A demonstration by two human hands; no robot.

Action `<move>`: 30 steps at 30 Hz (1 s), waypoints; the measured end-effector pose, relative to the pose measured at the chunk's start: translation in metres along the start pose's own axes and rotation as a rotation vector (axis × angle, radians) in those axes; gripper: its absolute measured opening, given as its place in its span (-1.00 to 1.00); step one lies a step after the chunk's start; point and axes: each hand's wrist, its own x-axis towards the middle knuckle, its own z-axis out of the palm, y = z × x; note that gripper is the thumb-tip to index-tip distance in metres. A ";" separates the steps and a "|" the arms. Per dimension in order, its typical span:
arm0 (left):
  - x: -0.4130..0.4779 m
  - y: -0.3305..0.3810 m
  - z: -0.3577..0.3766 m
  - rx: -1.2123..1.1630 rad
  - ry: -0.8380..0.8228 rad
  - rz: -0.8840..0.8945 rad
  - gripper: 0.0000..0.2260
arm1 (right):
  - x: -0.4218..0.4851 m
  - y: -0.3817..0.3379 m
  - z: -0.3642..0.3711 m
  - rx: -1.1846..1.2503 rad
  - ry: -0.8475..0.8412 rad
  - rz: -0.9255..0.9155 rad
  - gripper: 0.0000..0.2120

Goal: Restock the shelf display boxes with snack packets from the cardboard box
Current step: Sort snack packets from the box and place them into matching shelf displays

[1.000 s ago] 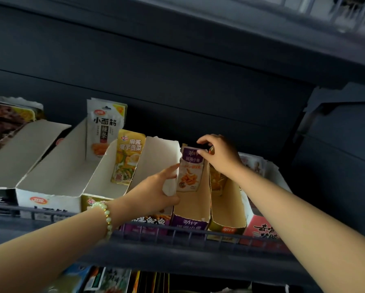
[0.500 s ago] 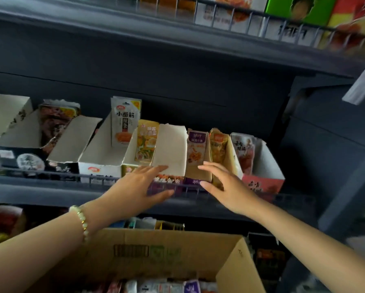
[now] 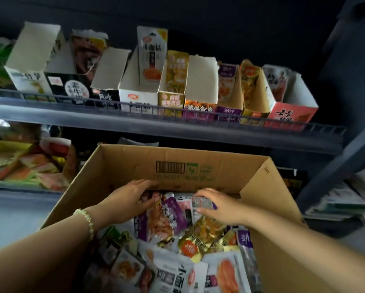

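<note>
Packets [image 3: 177, 269] lie loose and mixed in the cardboard box [image 3: 124, 163], which fills the lower middle of the frame below the shelf [image 3: 177, 126]. At centre left, the left hand [image 3: 130, 198] rests flat on the heap by the far wall of the box, fingers straight and relaxed, grasping nothing. Just right of it lies a purple packet [image 3: 173, 216], face up and easy to read. Further right, the right hand [image 3: 221, 208] lies over a grey-white packet [image 3: 201, 203], fingers above it and thumb at its lower edge. Whether that pinch has closed I cannot tell. Below this hand sits a gold packet [image 3: 200, 235].

The step in hand looks like choosing the next kind to shelve. It would go best if the left hand held the pile down and swept strays aside while the right gathered several of one kind, all facing one way.

Along the top of the frame, the white display box [image 3: 138, 96] holds one upright packet. The box at upper middle [image 3: 200, 81] shows only bare inner walls. The purple-fronted box [image 3: 229, 112] and the red-fronted box [image 3: 291, 113] at upper right are thinly filled. Match each handful to its box front and stand it upright behind what is there.
</note>
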 end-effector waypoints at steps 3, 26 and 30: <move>0.006 -0.007 0.023 -0.056 -0.177 -0.047 -0.20 | 0.020 0.003 0.020 0.224 -0.073 0.159 -0.27; 0.019 0.000 0.024 -0.092 -0.241 0.017 -0.24 | 0.020 -0.027 0.034 0.695 0.131 0.201 -0.72; 0.015 0.017 0.004 -0.492 -0.197 0.012 -0.50 | -0.007 -0.032 0.001 0.858 0.263 0.100 -0.86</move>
